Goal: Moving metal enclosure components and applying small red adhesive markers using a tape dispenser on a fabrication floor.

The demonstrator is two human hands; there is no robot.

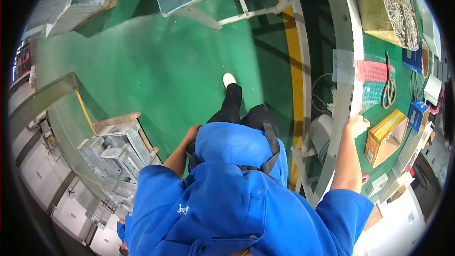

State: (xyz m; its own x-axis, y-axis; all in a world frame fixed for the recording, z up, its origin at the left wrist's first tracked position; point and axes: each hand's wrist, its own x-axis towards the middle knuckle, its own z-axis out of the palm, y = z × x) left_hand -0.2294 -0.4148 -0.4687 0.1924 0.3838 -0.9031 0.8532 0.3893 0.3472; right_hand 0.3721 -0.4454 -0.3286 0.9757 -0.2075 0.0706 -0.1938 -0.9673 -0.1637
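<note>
My right hand (357, 125) is over the near edge of the green-topped workbench (379, 53), with its fingers curled in. Whether anything sits inside those fingers is hidden. Just right of it stands an open yellow-and-brown cardboard box (377, 145). Farther up the bench lie scissors (389, 87) with dark handles, beside a red-and-green patterned sheet (374, 73) under clear plastic. My left hand (192, 134) hangs at my left hip, against the blue clothing. Its fingers are mostly out of sight.
Several small parts fill a divided carton (395, 12) at the bench's far end. A blue box (418, 115) stands farther right. Ahead is a metal-framed cart (208, 16). Grey metal housings (121, 149) sit on a wooden pallet at left, and more metal boxes (78, 0) are far left.
</note>
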